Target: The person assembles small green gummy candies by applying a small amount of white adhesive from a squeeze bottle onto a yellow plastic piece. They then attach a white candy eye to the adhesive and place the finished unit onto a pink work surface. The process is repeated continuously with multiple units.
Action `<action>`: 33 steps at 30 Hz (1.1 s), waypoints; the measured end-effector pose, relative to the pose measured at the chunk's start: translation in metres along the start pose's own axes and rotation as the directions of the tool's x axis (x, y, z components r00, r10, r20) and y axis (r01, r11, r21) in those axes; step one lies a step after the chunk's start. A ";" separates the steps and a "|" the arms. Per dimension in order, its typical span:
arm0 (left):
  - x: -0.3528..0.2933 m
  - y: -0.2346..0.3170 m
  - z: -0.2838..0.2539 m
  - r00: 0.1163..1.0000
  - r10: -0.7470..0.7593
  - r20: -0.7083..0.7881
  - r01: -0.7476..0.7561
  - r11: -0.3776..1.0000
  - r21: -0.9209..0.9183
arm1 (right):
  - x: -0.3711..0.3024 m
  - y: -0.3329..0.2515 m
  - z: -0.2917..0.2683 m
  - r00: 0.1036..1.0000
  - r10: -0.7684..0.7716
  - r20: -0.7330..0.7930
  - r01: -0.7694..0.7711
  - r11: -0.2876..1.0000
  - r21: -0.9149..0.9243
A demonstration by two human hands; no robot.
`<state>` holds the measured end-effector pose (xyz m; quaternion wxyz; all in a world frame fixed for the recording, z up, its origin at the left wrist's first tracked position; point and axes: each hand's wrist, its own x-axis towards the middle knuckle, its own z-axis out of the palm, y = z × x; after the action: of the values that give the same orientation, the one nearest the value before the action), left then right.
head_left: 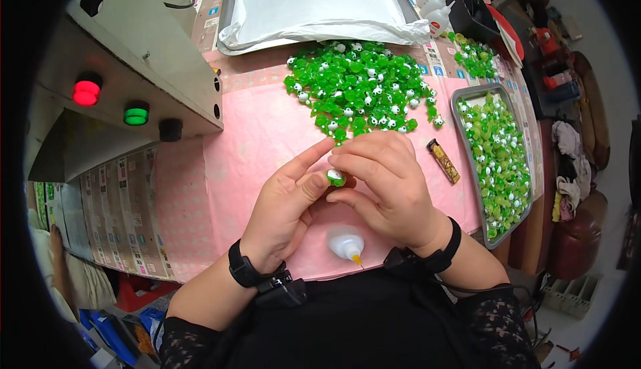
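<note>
Between my left hand [283, 207] and my right hand [394, 185] is a small green-and-white panda figure [336, 178]. The left thumb presses against its side. My right fingers curl around it from the other side, index fingertip at its top and thumb just below. Under the hands a white squeeze bottle [345, 241] with a thin yellow tip lies on the pink sheet [250, 149], its tip toward me. A large heap of green pieces with panda heads [364, 85] spreads beyond my fingers. At right a grey tray [458, 112] holds many similar yellow-green pieces.
A patterned lighter [443, 161] lies beside the right tray. At the back stands a large tray lined with white paper [320, 5], near more white bottles [437, 19] and a smaller green pile [475, 57]. A metal machine with red and green lights [135, 113] overhangs the left.
</note>
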<state>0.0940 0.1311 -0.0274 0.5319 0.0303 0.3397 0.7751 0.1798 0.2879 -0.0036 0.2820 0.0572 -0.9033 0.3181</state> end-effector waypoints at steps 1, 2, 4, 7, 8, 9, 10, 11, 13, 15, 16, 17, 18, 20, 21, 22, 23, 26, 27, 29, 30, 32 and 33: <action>0.000 -0.001 0.000 1.000 0.007 0.007 -0.007 1.000 0.026 | -0.002 0.000 0.000 1.000 0.006 -0.001 -0.006 1.000 -0.012; -0.001 -0.002 -0.001 1.000 0.013 0.013 -0.014 0.999 0.053 | -0.003 0.001 0.000 1.000 0.010 0.007 -0.010 1.000 -0.006; -0.002 -0.001 -0.001 0.999 0.053 0.008 -0.053 0.990 0.130 | -0.007 0.002 -0.001 1.000 0.017 0.020 -0.017 1.000 0.004; -0.004 0.000 -0.003 0.978 0.209 0.005 -0.200 0.930 0.309 | -0.007 -0.002 -0.004 0.997 0.066 0.033 -0.068 0.996 0.059; -0.003 -0.003 -0.008 0.957 0.289 0.031 -0.279 0.880 0.384 | -0.007 -0.003 -0.006 0.996 0.075 0.053 -0.078 0.995 0.059; -0.003 -0.004 -0.011 0.929 0.365 0.064 -0.353 0.818 0.453 | -0.006 -0.004 -0.009 0.994 0.084 0.075 -0.088 0.994 0.058; -0.002 -0.002 -0.008 0.922 0.370 0.113 -0.380 0.812 0.444 | -0.006 -0.005 -0.011 0.991 0.093 0.097 -0.098 0.993 0.058; -0.001 -0.002 -0.009 0.920 0.369 0.135 -0.389 0.810 0.438 | -0.006 -0.004 -0.011 0.989 0.096 0.114 -0.105 0.991 0.081; 0.000 -0.003 -0.010 0.913 0.367 0.180 -0.409 0.806 0.428 | -0.008 -0.004 -0.012 0.984 0.099 0.147 -0.118 0.985 0.128; 0.001 -0.002 -0.012 0.903 0.380 0.198 -0.428 0.780 0.456 | -0.008 -0.005 -0.013 0.983 0.101 0.157 -0.119 0.986 0.115; 0.001 -0.002 -0.012 0.899 0.386 0.208 -0.438 0.767 0.470 | -0.008 -0.006 -0.013 0.982 0.102 0.161 -0.120 0.987 0.108; 0.001 -0.002 -0.011 0.900 0.384 0.205 -0.435 0.764 0.477 | -0.008 -0.006 -0.014 0.983 0.090 0.161 -0.108 0.988 0.106; 0.001 -0.002 -0.011 0.901 0.383 0.201 -0.432 0.762 0.483 | -0.007 -0.006 -0.016 0.984 0.079 0.161 -0.096 0.990 0.104; 0.000 -0.002 -0.010 0.910 0.365 0.196 -0.414 0.769 0.488 | -0.007 -0.006 -0.017 0.984 0.062 0.167 -0.078 0.993 0.091; -0.001 -0.002 -0.010 0.917 0.350 0.192 -0.399 0.778 0.486 | -0.008 -0.005 -0.018 0.983 0.054 0.175 -0.070 0.994 0.082; -0.001 -0.002 -0.010 0.923 0.335 0.188 -0.384 0.786 0.484 | -0.009 -0.005 -0.019 0.982 0.047 0.183 -0.062 0.995 0.074; -0.002 -0.002 -0.010 0.927 0.320 0.194 -0.374 0.792 0.483 | -0.010 -0.005 -0.019 0.981 0.046 0.189 -0.061 0.995 0.074; -0.001 -0.002 -0.012 0.933 0.284 0.222 -0.358 0.801 0.480 | -0.012 -0.004 -0.020 0.977 0.046 0.206 -0.063 0.995 0.077; 0.000 -0.002 -0.013 0.930 0.283 0.236 -0.365 0.798 0.480 | -0.011 -0.005 -0.021 0.977 0.045 0.207 -0.063 0.995 0.083; 0.000 -0.001 -0.014 0.930 0.268 0.251 -0.360 0.800 0.481 | -0.010 -0.005 -0.022 0.976 0.039 0.212 -0.060 0.994 0.095; -0.001 0.000 -0.013 0.934 0.254 0.253 -0.349 0.804 0.481 | -0.009 -0.004 -0.022 0.976 0.035 0.216 -0.058 0.993 0.101; -0.001 0.002 -0.013 0.939 0.230 0.254 -0.329 0.812 0.482 | -0.009 -0.004 -0.024 0.974 0.032 0.223 -0.057 0.992 0.108; -0.001 0.002 -0.013 0.941 0.221 0.254 -0.322 0.815 0.482 | -0.009 -0.004 -0.025 0.973 0.032 0.228 -0.058 0.992 0.110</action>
<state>0.0874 0.1231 -0.0357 0.4170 0.2926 0.4758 0.7170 0.2005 0.2992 0.0094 0.1665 0.0887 -0.9106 0.3676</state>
